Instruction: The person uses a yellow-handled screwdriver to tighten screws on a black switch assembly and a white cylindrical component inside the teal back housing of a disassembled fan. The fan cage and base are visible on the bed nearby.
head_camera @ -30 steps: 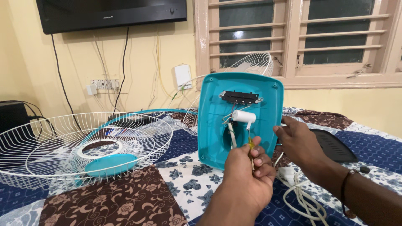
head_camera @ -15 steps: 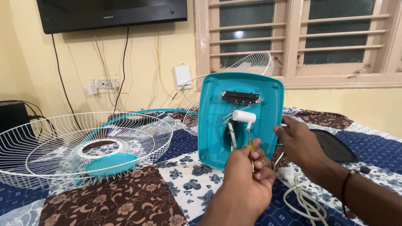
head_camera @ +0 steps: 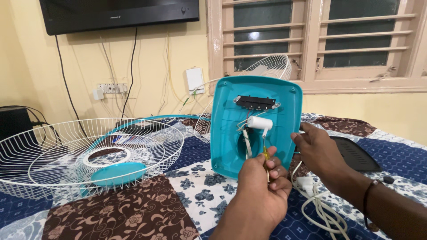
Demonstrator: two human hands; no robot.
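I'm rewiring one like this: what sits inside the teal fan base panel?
Inside the teal panel: a black switch strip, a white cylindrical capacitor and white wires. The left hand covers the lower wiring.

Two hands in view: left hand (head_camera: 260,189) and right hand (head_camera: 318,153). One screwdriver (head_camera: 265,155) with a yellow handle. One teal fan base panel (head_camera: 255,124), standing upright, carrying one black switch strip (head_camera: 255,102) and one white cylindrical capacitor (head_camera: 259,123). Two white wire fan guards: one large guard (head_camera: 84,153) lying on the bed, one second guard (head_camera: 267,66) behind the panel by the window. One teal round cap (head_camera: 119,172) inside the large guard. One white power cord (head_camera: 318,209), coiled, with one plug. One dark flat cover (head_camera: 356,153) at the right. One television (head_camera: 120,15) on the wall. One wall socket strip (head_camera: 111,88). One white switch box (head_camera: 195,80). One bed (head_camera: 133,213) under everything.
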